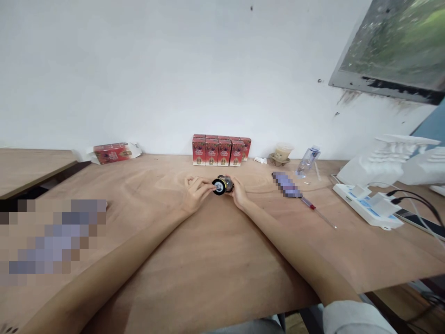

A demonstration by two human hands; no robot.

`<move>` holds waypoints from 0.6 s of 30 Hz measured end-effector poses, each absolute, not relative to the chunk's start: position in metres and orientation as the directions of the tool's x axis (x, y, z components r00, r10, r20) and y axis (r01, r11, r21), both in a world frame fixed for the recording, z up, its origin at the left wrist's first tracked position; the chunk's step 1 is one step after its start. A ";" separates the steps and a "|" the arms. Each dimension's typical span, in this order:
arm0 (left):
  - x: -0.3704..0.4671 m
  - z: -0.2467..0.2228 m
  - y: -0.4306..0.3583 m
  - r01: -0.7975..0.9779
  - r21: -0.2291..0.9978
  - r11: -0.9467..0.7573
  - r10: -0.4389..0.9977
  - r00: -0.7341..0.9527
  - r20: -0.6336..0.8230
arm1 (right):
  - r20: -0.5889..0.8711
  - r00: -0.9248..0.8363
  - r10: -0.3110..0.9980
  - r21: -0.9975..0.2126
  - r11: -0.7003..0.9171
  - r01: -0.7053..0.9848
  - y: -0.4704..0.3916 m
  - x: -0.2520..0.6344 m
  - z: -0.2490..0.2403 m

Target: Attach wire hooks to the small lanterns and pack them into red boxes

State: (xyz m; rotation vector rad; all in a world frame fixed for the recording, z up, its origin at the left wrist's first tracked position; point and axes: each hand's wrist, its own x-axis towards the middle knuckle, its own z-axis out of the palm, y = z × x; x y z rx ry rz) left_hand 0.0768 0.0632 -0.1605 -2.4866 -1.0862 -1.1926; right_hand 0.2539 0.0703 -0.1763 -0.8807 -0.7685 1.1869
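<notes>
Over the middle of the table, my right hand (238, 192) is wrapped round a small ornament (227, 182) with a shiny dark and gold body. The ornament lies tilted, its round black-rimmed end with a pale disc turned toward me and to the left. At that disc, the thumb and fingertips of my left hand (196, 191) are pinched together, touching it. Whatever may sit between those fingertips is too small to make out. Behind the hands stand several red printed boxes (212, 152) in a close row against the wall.
On the wooden table (208, 260), an opened red package (113, 153) lies at the back left. To the right are a drink cup (282, 152), a clear bottle (308, 158), a blurred phone (287, 184), a screwdriver (318, 212), a power strip (368, 206) and white foam pieces (378, 162).
</notes>
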 end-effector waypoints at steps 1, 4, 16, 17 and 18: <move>0.076 -0.160 0.063 0.687 0.129 -0.716 0.536 0.421 0.732 | 0.054 0.199 0.978 -0.892 0.137 -0.431 0.070 0.254 -0.177; 0.076 -0.160 0.062 0.685 0.098 -0.722 0.527 0.452 0.720 | 0.068 0.179 0.981 -0.905 0.136 -0.403 0.071 0.254 -0.178; 0.079 -0.162 0.064 0.731 0.181 -0.657 0.560 0.313 0.768 | 0.057 0.195 0.979 -0.910 0.132 -0.393 0.070 0.256 -0.176; 0.079 -0.162 0.065 0.745 0.215 -0.631 0.575 0.264 0.774 | 0.058 0.198 0.978 -0.909 0.134 -0.394 0.070 0.256 -0.176; 0.079 -0.162 0.067 0.759 0.248 -0.602 0.597 0.223 0.770 | 0.059 0.202 0.978 -0.909 0.136 -0.394 0.070 0.256 -0.176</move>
